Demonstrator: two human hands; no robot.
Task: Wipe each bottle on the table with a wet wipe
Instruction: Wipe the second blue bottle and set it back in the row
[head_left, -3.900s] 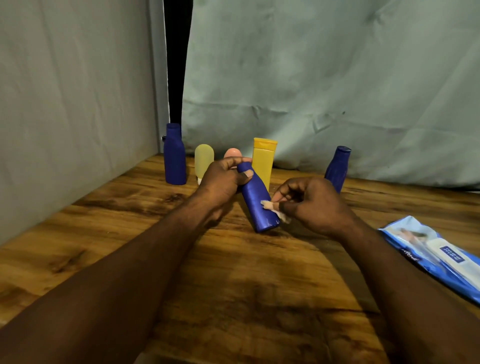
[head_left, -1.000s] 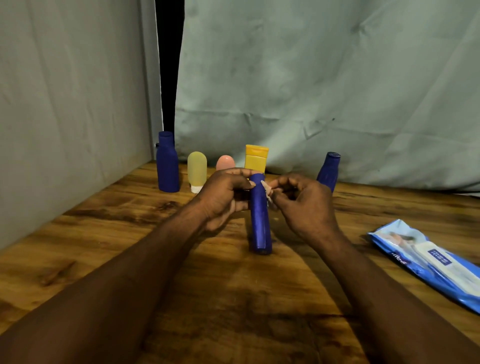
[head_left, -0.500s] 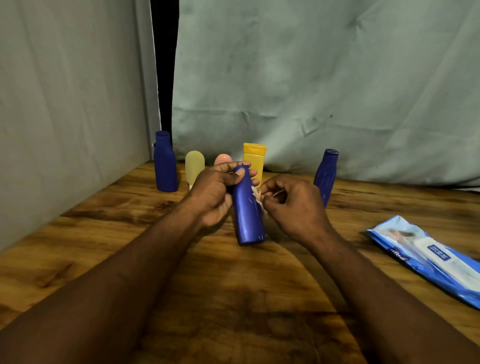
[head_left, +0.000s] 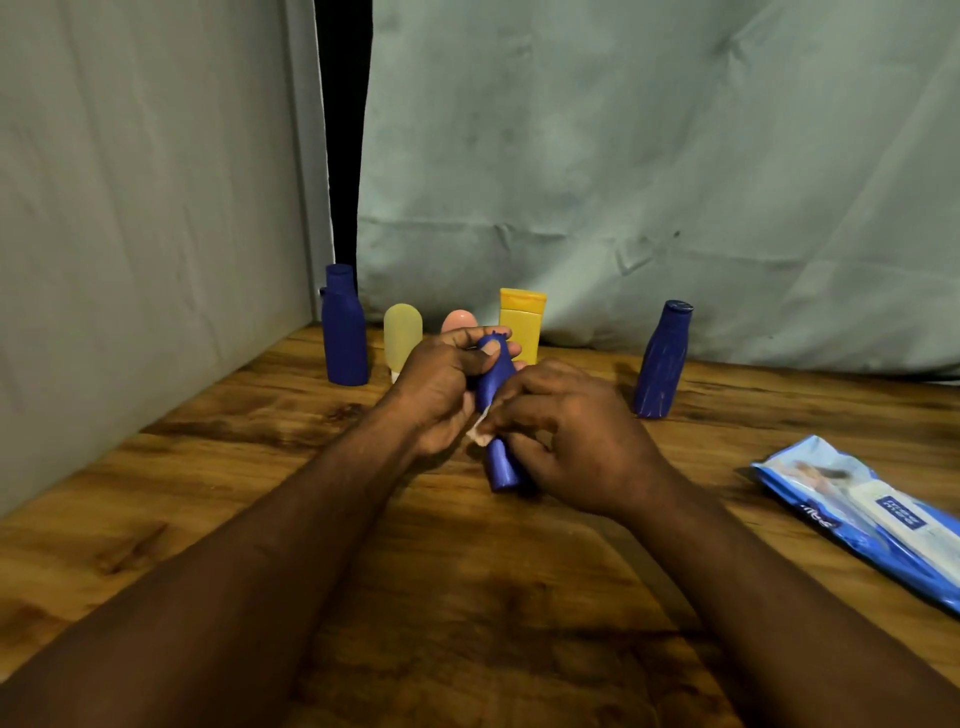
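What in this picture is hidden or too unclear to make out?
All in the head view:
- Pink bottle: only its top shows; the left hand covers the rest.
- Wet wipe: mostly hidden under the right hand, pinched against the held blue bottle.
- Wipes pack: cut off by the right edge; its print is too small to read.

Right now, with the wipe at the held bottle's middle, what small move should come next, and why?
Probably slide the wipe down the held bottle toward its base. The right hand pinches the wipe against the bottle's middle, the left hand grips its neck, and the lower body shows bare below the wipe, so that stretch seems due next.
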